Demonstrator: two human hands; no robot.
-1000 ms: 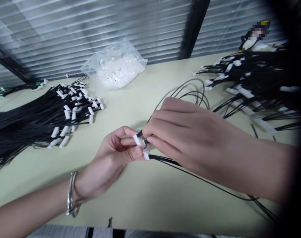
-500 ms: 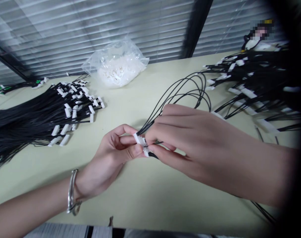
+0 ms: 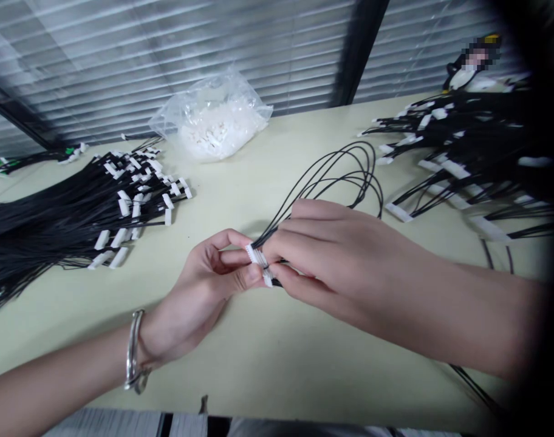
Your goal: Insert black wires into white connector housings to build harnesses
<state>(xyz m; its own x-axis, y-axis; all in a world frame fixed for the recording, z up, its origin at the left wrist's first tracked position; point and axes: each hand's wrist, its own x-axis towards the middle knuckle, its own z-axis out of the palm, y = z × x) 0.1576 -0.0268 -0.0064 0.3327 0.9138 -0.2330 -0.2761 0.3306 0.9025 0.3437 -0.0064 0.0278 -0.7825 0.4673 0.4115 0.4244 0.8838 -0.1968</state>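
Note:
Between the thumb and fingers of my left hand (image 3: pixel 201 291) is a white multi-pin connector (image 3: pixel 257 256), tilted in front of me. My right hand (image 3: pixel 350 261) is closed at the connector's right side, its thumb and forefinger pinching a thin black wire that meets the housing. Other black wires (image 3: pixel 325 167) run out of the connector's upper end and loop up behind my right hand. A few more dark wires leave its lower end. My right palm and fingers hide part of the bundle. A silver bracelet (image 3: pixel 132 352) circles my left wrist.
On the left lies a thick bundle of black wires (image 3: pixel 53 212) with white connectors. A clear bag (image 3: pixel 222 124) of small white parts stands at the back against the blinds (image 3: pixel 167 42). More wired connectors (image 3: pixel 454 167) are piled on the right of the pale table (image 3: pixel 259 358).
My right hand has shifted slightly left and down against the connector, and the wire loop has moved a little with it. The left hand holds almost still.

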